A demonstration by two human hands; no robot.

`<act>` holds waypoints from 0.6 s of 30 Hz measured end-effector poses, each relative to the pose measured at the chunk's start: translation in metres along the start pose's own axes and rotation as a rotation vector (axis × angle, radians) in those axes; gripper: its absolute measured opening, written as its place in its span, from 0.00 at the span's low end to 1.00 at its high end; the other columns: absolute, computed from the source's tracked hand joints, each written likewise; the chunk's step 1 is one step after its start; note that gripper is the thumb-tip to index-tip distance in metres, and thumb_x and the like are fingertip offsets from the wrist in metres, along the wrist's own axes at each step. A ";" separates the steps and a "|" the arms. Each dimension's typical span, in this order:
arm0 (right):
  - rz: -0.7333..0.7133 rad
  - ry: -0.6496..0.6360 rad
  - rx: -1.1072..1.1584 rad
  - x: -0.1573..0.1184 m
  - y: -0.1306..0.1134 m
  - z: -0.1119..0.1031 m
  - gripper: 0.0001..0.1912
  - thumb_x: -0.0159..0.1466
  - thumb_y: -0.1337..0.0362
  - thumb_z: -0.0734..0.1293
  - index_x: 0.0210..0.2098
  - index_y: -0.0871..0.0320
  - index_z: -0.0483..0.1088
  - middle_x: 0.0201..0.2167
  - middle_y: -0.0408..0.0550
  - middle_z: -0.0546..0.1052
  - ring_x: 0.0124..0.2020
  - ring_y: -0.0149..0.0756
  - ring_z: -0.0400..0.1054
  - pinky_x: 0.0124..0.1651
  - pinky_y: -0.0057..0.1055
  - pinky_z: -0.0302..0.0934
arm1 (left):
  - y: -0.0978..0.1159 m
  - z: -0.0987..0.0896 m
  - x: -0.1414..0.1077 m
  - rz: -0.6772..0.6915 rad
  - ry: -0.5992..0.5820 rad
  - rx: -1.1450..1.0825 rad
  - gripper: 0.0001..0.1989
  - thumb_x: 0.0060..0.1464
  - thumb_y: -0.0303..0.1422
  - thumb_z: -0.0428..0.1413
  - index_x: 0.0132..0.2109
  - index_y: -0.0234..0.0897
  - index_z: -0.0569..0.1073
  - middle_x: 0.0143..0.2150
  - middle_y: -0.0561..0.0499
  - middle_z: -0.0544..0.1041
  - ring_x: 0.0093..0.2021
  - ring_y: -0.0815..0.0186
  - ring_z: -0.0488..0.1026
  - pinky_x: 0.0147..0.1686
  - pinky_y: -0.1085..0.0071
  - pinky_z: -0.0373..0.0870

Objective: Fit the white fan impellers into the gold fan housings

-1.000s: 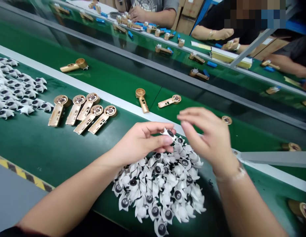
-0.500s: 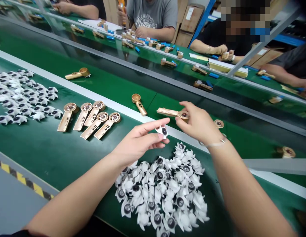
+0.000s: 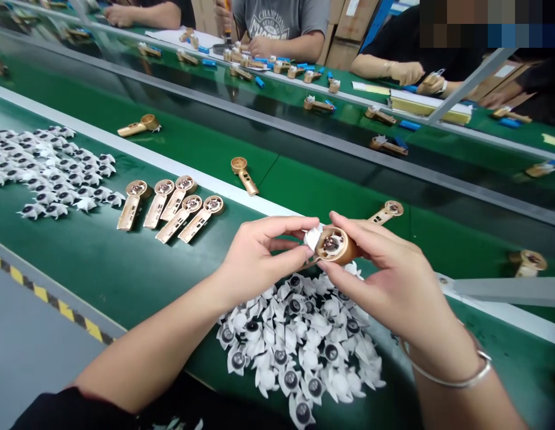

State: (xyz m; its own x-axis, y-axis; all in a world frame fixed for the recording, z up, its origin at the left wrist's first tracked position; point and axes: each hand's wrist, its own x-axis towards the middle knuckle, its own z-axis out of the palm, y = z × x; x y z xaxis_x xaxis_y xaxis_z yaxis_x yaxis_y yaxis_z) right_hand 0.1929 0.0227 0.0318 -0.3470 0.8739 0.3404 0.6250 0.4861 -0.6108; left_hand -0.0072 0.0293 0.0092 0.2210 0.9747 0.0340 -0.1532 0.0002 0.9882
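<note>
Between the thumb and fingers of my left hand [image 3: 270, 254] is a small white fan blade [image 3: 312, 237]. My right hand [image 3: 385, 269] grips a gold handheld-fan housing [image 3: 337, 246] by its round head, whose open side faces up and shows a motor and wires inside. The blade is right at the left rim of that head; whether it touches is unclear. Below both hands lies a heap of loose white fan blades [image 3: 299, 340], some showing dark round hubs. The housing's handle is mostly hidden behind my left fingers.
Several gold housings [image 3: 196, 220] lie in a group on the green bench at left, beside more white blades [image 3: 48, 173]. Other housings [image 3: 245, 176] rest on the green conveyor belt. A metal bar [image 3: 505, 292] juts in at right. Co-workers [image 3: 281, 36] sit across the line.
My right hand has lifted the housing off the belt and brought it toward me, head up. My left hand has turned the blade over and carried it to the housing's rim.
</note>
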 end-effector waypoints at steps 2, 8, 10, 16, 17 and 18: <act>0.027 0.003 -0.054 -0.002 0.000 -0.002 0.28 0.60 0.62 0.73 0.59 0.54 0.67 0.52 0.50 0.77 0.50 0.42 0.74 0.53 0.40 0.71 | 0.000 0.001 0.000 0.000 -0.003 0.002 0.16 0.52 0.25 0.63 0.50 0.37 0.80 0.48 0.47 0.81 0.40 0.65 0.81 0.38 0.73 0.81; 0.114 -0.042 0.001 -0.005 -0.004 -0.003 0.23 0.59 0.63 0.73 0.53 0.51 0.68 0.48 0.44 0.78 0.46 0.37 0.76 0.51 0.35 0.72 | -0.002 0.003 0.000 0.048 0.024 0.011 0.18 0.50 0.24 0.64 0.50 0.36 0.80 0.48 0.48 0.83 0.45 0.62 0.81 0.47 0.70 0.81; 0.033 -0.021 -0.049 -0.004 -0.006 -0.003 0.22 0.60 0.64 0.72 0.53 0.52 0.69 0.49 0.45 0.78 0.48 0.37 0.74 0.53 0.35 0.71 | -0.002 0.003 0.000 0.077 0.033 0.049 0.18 0.51 0.24 0.64 0.50 0.37 0.80 0.48 0.49 0.83 0.46 0.62 0.81 0.48 0.70 0.81; 0.032 -0.004 -0.041 -0.002 -0.006 -0.004 0.22 0.59 0.61 0.74 0.52 0.54 0.70 0.47 0.44 0.79 0.46 0.35 0.76 0.51 0.30 0.71 | 0.000 0.002 -0.003 0.116 0.054 0.146 0.16 0.52 0.24 0.63 0.48 0.38 0.81 0.46 0.50 0.84 0.41 0.65 0.83 0.42 0.75 0.81; 0.061 -0.007 -0.025 -0.003 -0.006 -0.004 0.22 0.59 0.60 0.74 0.52 0.53 0.70 0.46 0.44 0.80 0.44 0.35 0.77 0.50 0.30 0.72 | 0.000 0.001 -0.004 0.137 0.066 0.190 0.15 0.52 0.24 0.63 0.48 0.38 0.81 0.45 0.51 0.84 0.40 0.65 0.83 0.41 0.75 0.81; 0.078 -0.011 -0.023 -0.003 -0.005 -0.004 0.22 0.59 0.60 0.75 0.52 0.53 0.70 0.46 0.43 0.80 0.43 0.35 0.77 0.49 0.30 0.72 | 0.000 0.001 -0.004 0.168 0.077 0.249 0.15 0.52 0.24 0.63 0.48 0.38 0.81 0.44 0.51 0.84 0.39 0.66 0.83 0.41 0.75 0.81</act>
State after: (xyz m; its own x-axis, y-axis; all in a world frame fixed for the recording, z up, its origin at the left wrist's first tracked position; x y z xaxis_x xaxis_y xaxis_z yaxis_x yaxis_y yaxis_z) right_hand 0.1936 0.0173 0.0364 -0.3040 0.9092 0.2846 0.6665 0.4164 -0.6184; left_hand -0.0070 0.0250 0.0089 0.1373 0.9706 0.1978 0.0617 -0.2077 0.9763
